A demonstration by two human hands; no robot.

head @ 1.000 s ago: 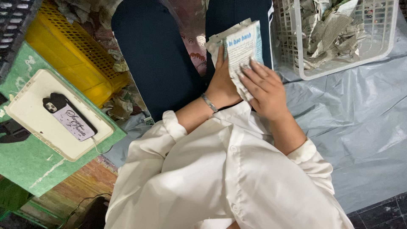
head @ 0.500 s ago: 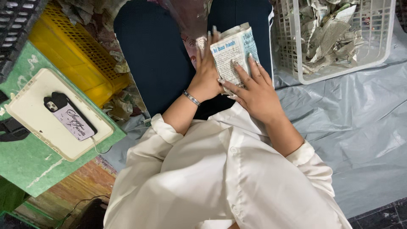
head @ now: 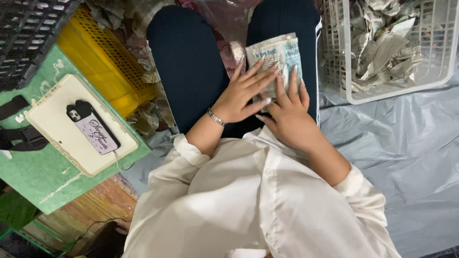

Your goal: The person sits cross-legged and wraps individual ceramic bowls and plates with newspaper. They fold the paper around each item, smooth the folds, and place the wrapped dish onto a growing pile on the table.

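Grey plastic sheeting (head: pixel 411 143) covered the floor beside a white basket (head: pixel 444 71) of crumpled newspaper. On the person's lap, the left hand (head: pixel 241 93) lay flat with fingers spread over a folded newspaper packet (head: pixel 277 55), while the right hand (head: pixel 287 114) pressed its lower edge.

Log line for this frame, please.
left hand: flat on folded newspaper | right hand: pressing newspaper on lap | white basket: beside
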